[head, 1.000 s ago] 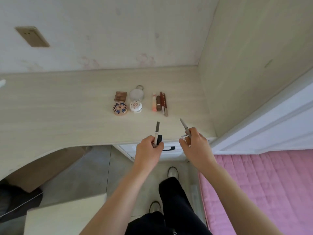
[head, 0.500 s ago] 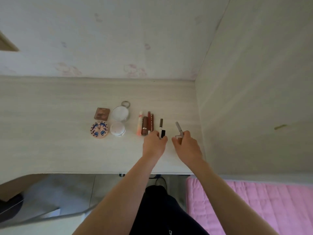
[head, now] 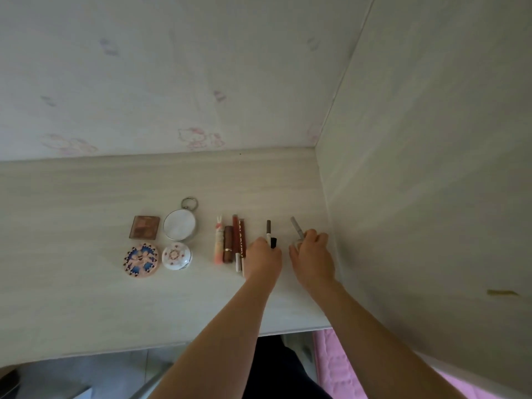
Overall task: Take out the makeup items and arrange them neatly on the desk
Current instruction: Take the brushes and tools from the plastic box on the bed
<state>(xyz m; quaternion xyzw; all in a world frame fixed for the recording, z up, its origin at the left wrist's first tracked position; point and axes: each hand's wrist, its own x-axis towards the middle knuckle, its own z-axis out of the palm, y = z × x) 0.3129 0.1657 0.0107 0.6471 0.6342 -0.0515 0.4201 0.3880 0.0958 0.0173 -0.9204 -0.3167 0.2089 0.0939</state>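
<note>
Desk (head: 86,298) meets papered wall; left grip (head: 263,259) pinches pens (head: 270,234), right grip (head: 312,257) tweezers (head: 296,227).

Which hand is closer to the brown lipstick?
Left. The left hand sits just right of the brown lipstick; the right hand is farther right, near the side wall.

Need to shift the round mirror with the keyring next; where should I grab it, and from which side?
Judging by its pose, pinch the round mirror across its metal rim from above, left and right: it lies flat, and the floral compact crowds its near edge. The keyring at the far side offers another hold.
</note>
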